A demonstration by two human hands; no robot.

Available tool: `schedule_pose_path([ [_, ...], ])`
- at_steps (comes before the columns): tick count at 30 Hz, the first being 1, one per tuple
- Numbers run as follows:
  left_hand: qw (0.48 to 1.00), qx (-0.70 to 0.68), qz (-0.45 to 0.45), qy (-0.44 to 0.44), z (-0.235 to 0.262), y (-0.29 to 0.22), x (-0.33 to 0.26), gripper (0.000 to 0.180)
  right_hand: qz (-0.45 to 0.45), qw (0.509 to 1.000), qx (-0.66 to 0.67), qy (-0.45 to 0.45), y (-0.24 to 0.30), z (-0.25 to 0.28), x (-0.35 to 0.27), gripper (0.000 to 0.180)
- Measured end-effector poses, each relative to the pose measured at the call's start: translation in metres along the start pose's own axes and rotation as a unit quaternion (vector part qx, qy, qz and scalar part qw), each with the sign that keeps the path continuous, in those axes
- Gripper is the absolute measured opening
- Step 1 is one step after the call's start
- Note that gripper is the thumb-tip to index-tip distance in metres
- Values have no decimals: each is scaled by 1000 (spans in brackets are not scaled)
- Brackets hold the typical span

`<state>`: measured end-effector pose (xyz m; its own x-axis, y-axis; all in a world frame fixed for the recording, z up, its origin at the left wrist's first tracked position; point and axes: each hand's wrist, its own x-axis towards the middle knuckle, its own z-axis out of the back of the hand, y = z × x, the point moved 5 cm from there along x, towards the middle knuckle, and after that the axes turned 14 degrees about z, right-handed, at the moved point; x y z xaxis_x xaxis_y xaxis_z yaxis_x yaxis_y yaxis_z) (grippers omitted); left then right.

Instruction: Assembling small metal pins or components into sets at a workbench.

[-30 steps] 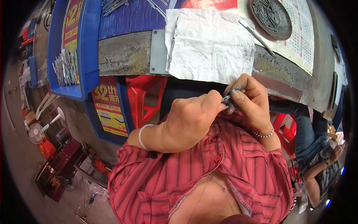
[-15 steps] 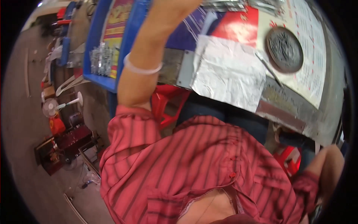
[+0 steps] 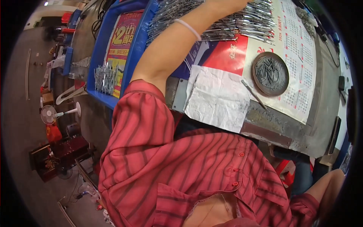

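My left arm, with a pale band at the wrist, reaches across the bench to a wide heap of thin silvery metal pieces (image 3: 254, 24). At the top edge my left hand (image 3: 236, 4) is over this heap; its fingers are cut off by the picture's edge. Only the right arm's bent forearm shows at the lower right, and the hand is out of view. Below the heap lies a creased white sheet (image 3: 217, 98). A slim metal tool (image 3: 254, 95) rests beside a round dish (image 3: 285, 77) of small dark grey pins (image 3: 268, 72).
At the left a blue tray (image 3: 132, 49) holds a printed sheet and a small bunch of metal pieces (image 3: 106, 79). Printed calendar paper (image 3: 297, 90) covers part of the bench. A metal strip (image 3: 276, 137) edges its front. A standing fan (image 3: 48, 114) is farther left.
My left arm has swung rightward across the heap. The view has shifted, so the whole heap and more of the bench show, with the sheet and dish lower and farther left in the picture.
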<state>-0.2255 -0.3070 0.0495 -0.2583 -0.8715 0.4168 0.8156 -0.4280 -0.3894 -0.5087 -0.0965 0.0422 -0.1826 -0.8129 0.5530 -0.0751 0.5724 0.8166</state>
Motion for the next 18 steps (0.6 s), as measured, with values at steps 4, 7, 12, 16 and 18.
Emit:
schedule_pose_path([
  [4,1000,21,8,15,-35,-2,14,13,3,1000,-19,1,-8,-2,13,29],
  [7,1000,6,-26,8,-41,5,11,12,4,999,-46,11,-6,6,24,29],
  [12,1000,8,-17,1,-46,1,7,12,-2,996,-82,35,-6,14,39,30],
  [16,1000,-21,-3,11,-49,-7,9,15,-11,994,-99,39,-14,1,38,31],
  [18,999,-2,24,42,-53,-4,9,15,-14,992,-121,43,-10,2,38,32],
])
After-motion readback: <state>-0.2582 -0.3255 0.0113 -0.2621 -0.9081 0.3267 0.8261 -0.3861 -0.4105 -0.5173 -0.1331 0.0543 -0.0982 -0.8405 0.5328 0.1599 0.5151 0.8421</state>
